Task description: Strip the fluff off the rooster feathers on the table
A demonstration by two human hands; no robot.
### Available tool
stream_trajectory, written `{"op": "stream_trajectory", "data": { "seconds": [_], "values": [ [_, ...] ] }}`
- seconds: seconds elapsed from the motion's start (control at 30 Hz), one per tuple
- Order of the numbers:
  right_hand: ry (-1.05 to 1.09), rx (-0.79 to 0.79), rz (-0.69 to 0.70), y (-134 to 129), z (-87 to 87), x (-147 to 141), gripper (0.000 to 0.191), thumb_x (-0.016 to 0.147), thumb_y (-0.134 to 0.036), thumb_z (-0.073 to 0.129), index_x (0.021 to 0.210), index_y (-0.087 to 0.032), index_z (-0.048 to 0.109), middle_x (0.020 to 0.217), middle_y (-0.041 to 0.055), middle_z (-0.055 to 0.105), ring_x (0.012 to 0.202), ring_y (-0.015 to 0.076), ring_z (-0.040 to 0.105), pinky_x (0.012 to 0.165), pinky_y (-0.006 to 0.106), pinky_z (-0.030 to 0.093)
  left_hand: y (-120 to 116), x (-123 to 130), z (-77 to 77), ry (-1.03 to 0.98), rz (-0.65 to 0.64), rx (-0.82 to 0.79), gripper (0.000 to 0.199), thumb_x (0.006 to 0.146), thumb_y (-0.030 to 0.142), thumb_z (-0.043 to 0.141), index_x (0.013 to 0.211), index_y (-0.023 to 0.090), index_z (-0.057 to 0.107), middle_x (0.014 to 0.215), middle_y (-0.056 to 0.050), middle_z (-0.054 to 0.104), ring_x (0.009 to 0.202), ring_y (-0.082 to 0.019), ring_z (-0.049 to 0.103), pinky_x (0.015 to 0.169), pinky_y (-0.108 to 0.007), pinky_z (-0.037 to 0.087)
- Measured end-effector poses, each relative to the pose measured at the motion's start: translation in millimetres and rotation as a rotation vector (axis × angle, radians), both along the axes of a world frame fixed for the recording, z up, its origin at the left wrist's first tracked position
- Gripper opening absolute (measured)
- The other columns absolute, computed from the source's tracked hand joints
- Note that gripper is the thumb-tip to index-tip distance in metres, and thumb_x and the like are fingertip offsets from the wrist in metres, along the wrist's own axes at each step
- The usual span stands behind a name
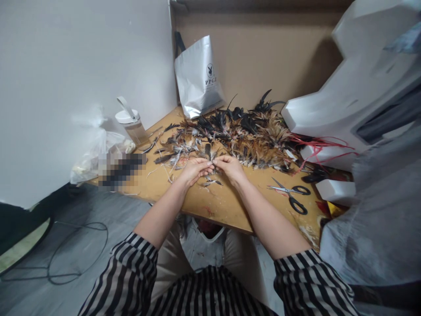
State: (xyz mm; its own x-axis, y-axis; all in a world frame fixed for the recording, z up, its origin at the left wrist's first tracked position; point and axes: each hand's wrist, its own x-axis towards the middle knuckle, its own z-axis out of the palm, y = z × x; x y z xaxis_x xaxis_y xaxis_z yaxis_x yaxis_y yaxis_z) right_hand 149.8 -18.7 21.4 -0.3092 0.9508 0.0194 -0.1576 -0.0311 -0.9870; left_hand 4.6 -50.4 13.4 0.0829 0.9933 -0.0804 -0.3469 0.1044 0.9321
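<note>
My left hand [196, 170] and my right hand [228, 167] meet above the front of the wooden table, fingertips nearly touching. Both pinch the base of a small dark feather bunch [208, 151] that points up between them. Just behind lies a wide heap of brown and black feathers [253, 140], many tied in small bunches. Below my hands, a few loose grey feathers [212, 181] rest on the table [210, 204]. Open-bladed scissors with black handles [291, 192] lie to the right of my right hand.
A silver bag [199, 79] stands behind the feathers. At the left are a lidded cup [133, 125] and a clear plastic bag [95, 153]. Red strings [317, 147] and white foam pieces [335, 191] are at the right. A bin [208, 232] sits below the table edge.
</note>
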Motion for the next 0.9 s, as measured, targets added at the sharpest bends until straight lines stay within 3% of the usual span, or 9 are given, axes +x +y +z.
{"op": "stream_trajectory", "data": {
  "seconds": [0.33,0.63,0.9],
  "values": [
    [-0.018,0.060,-0.043,-1.0,-2.5,-1.8,0.020,0.055,-0.033,0.070,0.061,-0.016,0.061,0.054,-0.0026,0.058,0.048,0.0072,0.045,0.050,0.021,0.036,-4.2,6.5,5.5,0.092,0.024,-0.004,0.023,0.055,0.023,0.075,0.068,0.009,0.062,0.060,-0.005,0.064,0.051,-0.007,0.057,0.050,-0.016,0.044],
    [-0.038,0.043,-0.060,-3.7,1.8,-2.4,0.027,0.051,-0.037,0.073,0.059,-0.017,0.057,0.048,-0.0053,0.051,0.044,0.0060,0.038,0.046,0.021,0.030,-2.7,7.8,3.5,0.245,0.020,0.112,0.023,0.058,0.027,0.074,0.068,0.008,0.064,0.057,-0.005,0.063,0.050,-0.009,0.056,0.048,-0.019,0.043],
    [0.030,-0.015,0.040,-1.5,-1.2,1.3,0.031,0.053,-0.039,0.073,0.051,-0.018,0.050,0.045,-0.0052,0.049,0.042,0.0063,0.038,0.044,0.021,0.026,-3.1,4.0,-1.0,0.152,-0.071,0.054,0.031,0.061,0.031,0.072,0.080,0.008,0.066,0.080,-0.012,0.068,0.058,-0.012,0.062,0.049,-0.018,0.046]
  ]
}}
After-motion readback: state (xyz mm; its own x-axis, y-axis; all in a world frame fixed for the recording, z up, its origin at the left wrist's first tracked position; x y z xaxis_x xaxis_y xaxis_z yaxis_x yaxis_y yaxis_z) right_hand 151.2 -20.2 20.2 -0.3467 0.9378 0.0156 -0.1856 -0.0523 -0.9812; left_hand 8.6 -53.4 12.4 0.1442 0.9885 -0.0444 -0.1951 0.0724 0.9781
